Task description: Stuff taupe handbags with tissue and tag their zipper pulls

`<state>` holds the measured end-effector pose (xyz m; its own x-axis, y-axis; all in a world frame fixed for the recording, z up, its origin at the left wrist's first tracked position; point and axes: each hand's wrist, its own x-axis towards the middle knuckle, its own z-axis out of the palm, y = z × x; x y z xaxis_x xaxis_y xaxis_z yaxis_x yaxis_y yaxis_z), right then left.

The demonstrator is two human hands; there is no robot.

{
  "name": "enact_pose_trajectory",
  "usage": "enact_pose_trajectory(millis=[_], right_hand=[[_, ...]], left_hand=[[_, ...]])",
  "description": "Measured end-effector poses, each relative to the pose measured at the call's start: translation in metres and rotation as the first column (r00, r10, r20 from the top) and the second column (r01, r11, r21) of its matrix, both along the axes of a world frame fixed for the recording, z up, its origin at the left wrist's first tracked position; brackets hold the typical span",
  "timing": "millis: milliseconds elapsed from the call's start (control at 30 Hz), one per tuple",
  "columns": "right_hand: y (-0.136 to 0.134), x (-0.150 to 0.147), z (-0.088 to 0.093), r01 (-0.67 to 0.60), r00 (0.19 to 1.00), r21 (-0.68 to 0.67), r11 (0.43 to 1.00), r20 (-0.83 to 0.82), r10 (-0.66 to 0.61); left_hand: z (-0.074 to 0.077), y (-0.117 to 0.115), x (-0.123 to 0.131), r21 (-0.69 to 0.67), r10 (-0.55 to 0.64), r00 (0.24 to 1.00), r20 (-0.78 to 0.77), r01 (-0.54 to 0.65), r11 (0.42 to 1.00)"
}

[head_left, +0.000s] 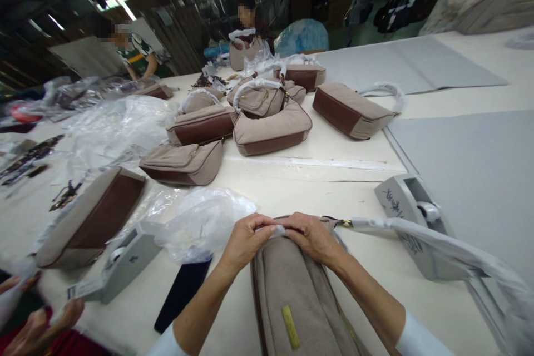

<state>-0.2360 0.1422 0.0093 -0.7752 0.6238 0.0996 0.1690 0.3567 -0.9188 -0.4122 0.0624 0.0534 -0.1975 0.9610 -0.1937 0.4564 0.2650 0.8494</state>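
A taupe handbag [292,283] with brown edging lies lengthwise in front of me, a brass-coloured plate [291,327] on its side. At its far end, my left hand [246,240] pinches a small piece of white wrapping [278,230] between thumb and fingers. My right hand [312,238] is closed on the same wrapping from the other side, and the two thumbs nearly meet. What lies under the wrapping is hidden. From the bag's far end, a strap [417,232] covered in white wrap runs off to the right.
Several taupe and brown bags [271,129] stand beyond. Grey tape dispensers [417,222] flank me; clear plastic [204,222] and a dark phone-like slab [183,292] lie left. A co-worker's hands [45,325] are at lower left. Other people work across the table.
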Motion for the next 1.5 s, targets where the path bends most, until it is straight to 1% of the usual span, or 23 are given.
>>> enact_pose_trajectory(millis=[100,167,300,400,500,600,667,767,867,933,1000,1133,1233,1367,1500], right_hand=[[-0.002,0.003,-0.007,0.129,0.991,-0.175,0.976,-0.023,-0.135],[-0.003,0.004,-0.010,0.150,0.987,-0.224,0.963,-0.021,-0.158],[-0.001,0.003,-0.011,0.099,0.994,-0.211,0.972,-0.032,-0.108],[0.002,0.000,-0.011,0.081,0.995,-0.233,0.969,-0.037,-0.092],[0.006,-0.002,-0.011,0.071,0.996,-0.253,0.965,-0.027,-0.080],[0.012,-0.005,-0.010,0.010,1.000,-0.273,0.962,-0.016,-0.015],[0.014,-0.007,-0.009,-0.007,1.000,-0.296,0.955,0.010,0.011],[0.014,-0.013,-0.009,0.021,0.998,-0.314,0.949,0.058,-0.003],[0.012,-0.017,-0.008,0.047,0.996,-0.271,0.961,0.087,-0.024],[0.011,-0.017,-0.008,0.041,0.995,-0.229,0.973,0.094,-0.020],[0.010,-0.013,-0.008,0.031,0.995,-0.200,0.979,0.103,-0.011],[0.011,-0.007,-0.010,0.035,0.990,-0.179,0.983,0.141,-0.009],[0.012,-0.008,-0.008,0.018,0.988,-0.177,0.984,0.154,0.010],[0.013,-0.015,-0.002,-0.005,0.986,-0.218,0.976,0.161,0.042],[0.010,-0.021,-0.002,-0.003,0.989,-0.319,0.948,0.136,0.049]], left_hand=[[-0.002,0.006,0.006,-0.097,0.042,0.998,0.048,-0.037,0.995],[-0.004,0.010,0.011,-0.159,0.066,0.995,0.068,-0.055,0.986],[-0.006,0.017,0.017,-0.178,0.059,0.995,0.076,-0.045,0.983],[-0.010,0.019,0.014,-0.203,0.107,0.973,0.202,-0.065,0.977],[-0.019,0.018,0.010,-0.215,0.151,0.937,0.313,-0.085,0.973],[-0.027,0.017,0.010,-0.212,0.200,0.929,0.313,-0.137,0.968],[-0.031,0.018,0.012,-0.217,0.226,0.923,0.310,-0.163,0.963],[-0.034,0.020,0.014,-0.224,0.277,0.903,0.329,-0.210,0.952],[-0.036,0.021,0.013,-0.217,0.323,0.876,0.359,-0.258,0.941],[-0.037,0.019,0.013,-0.206,0.322,0.868,0.377,-0.260,0.943],[-0.038,0.015,0.013,-0.195,0.298,0.870,0.393,-0.238,0.952],[-0.037,0.009,0.011,-0.170,0.238,0.869,0.433,-0.181,0.969],[-0.038,0.009,0.009,-0.154,0.211,0.865,0.455,-0.156,0.976],[-0.043,0.010,0.007,-0.141,0.245,0.861,0.446,-0.203,0.969],[-0.046,0.008,0.007,-0.141,0.264,0.859,0.439,-0.225,0.964]])
